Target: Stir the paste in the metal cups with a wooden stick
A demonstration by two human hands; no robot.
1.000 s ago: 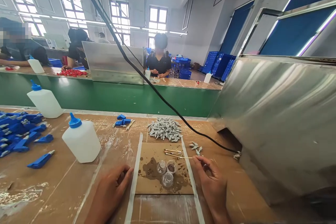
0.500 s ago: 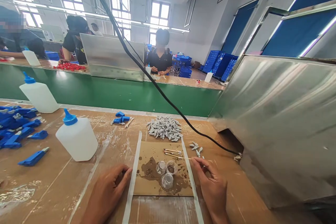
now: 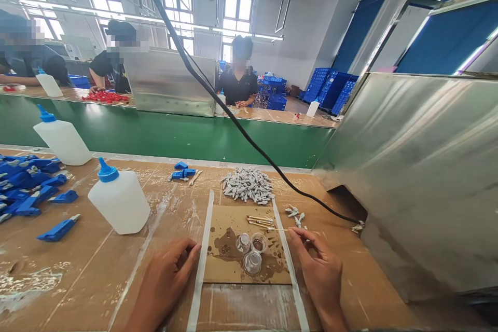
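Right hand (image 3: 321,270) pinches a thin stick (image 3: 277,229) (just above three small cups (image 3: 252,262)); left hand (image 3: 165,280) rests curled, contents hidden

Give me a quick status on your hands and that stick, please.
Right hand pinches thin stick. Left hand rests on table. Three small cups between them.

The right hand (image 3: 321,270) pinches a thin stick (image 3: 272,229) over the stained cardboard (image 3: 229,223); the left hand (image 3: 167,280) rests curled on the bench (image 3: 78,270) beside three small cups (image 3: 251,251).

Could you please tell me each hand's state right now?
Left hand: curled on the table; grip cannot be told.
Right hand: pinching a thin stick.
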